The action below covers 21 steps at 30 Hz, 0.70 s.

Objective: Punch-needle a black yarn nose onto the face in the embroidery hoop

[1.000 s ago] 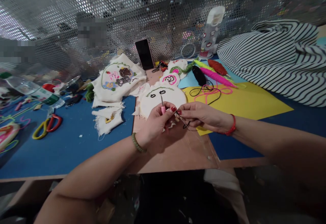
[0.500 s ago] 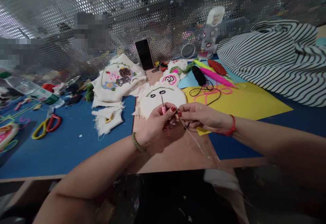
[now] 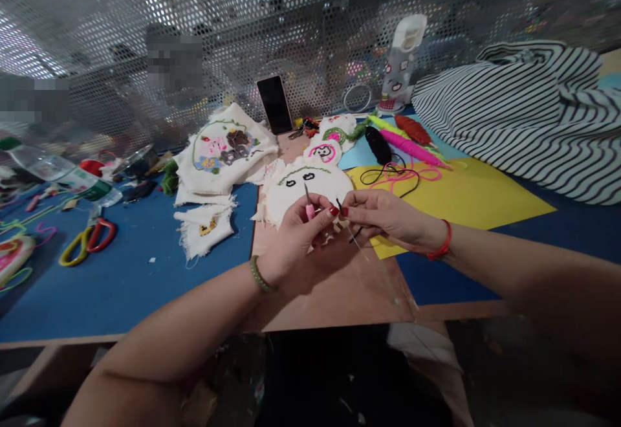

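My left hand [image 3: 297, 240] pinches a small pink-handled needle tool [image 3: 307, 204], its metal tip pointing up. My right hand [image 3: 385, 218] meets it fingertip to fingertip and pinches a thin thread [image 3: 358, 244] that trails down toward the brown board [image 3: 339, 284]. Just beyond both hands lies a round white embroidered cloth [image 3: 310, 184] with black eyes and a green line stitched on it.
More embroidered cloths [image 3: 226, 149] lie to the left on the blue mat [image 3: 126, 272], with scissors [image 3: 87, 239] farther left. A phone [image 3: 275, 103] leans on the perforated metal screen. Yarn skeins [image 3: 405, 136] and yellow paper [image 3: 466, 194] sit at right, beside a striped bag [image 3: 524, 110].
The thread that ran long toward the board's front edge half a second ago now shows shorter under my right hand. Both hands have risen slightly and stayed together.
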Available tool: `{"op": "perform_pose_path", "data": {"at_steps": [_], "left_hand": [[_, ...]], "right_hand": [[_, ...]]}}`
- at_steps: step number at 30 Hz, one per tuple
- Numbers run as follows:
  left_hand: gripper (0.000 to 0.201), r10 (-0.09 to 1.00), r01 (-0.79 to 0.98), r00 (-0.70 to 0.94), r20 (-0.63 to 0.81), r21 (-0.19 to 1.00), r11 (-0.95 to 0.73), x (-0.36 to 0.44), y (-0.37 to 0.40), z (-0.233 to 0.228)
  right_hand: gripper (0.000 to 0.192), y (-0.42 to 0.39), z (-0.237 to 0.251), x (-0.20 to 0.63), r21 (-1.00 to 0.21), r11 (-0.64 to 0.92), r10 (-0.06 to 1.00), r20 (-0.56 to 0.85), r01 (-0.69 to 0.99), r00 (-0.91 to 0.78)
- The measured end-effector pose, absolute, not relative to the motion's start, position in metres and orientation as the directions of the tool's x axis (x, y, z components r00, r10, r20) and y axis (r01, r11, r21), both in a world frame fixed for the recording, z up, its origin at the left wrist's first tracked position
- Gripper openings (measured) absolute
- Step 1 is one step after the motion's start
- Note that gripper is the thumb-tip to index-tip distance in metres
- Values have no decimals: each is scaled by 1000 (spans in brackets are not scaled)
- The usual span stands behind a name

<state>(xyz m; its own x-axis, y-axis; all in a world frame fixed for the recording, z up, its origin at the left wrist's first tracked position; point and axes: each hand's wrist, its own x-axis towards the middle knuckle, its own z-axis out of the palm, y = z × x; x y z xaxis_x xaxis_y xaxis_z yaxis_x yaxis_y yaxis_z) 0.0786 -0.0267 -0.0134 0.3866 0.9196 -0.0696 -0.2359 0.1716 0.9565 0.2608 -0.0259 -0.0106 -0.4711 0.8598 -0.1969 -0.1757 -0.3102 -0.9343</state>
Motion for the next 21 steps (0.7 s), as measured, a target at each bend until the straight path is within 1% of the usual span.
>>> {"op": "perform_pose_path", "data": {"at_steps": [4,7,13,21], "left_hand": [[36,933,-126,355,-64,985,116,79,-25,-10],[34,949,-84,310,-62,992,92,80,-26,-8],[34,956,-50,287,-59,996,77,79,-26,-7],[34,924,-28,380,-52,997,68,78,-26,-7]], "right_hand": [[49,-26,-11,261,-973,-210,897,-152,-97,-415],[47,-27,-13,261,-983,-169,908,-128,-69,-400],[47,-27,-14,261,-981,-181,906,-139,-67,-400],[48,-29,-9,259,-979,-181,920,-136,-91,-368]]}}
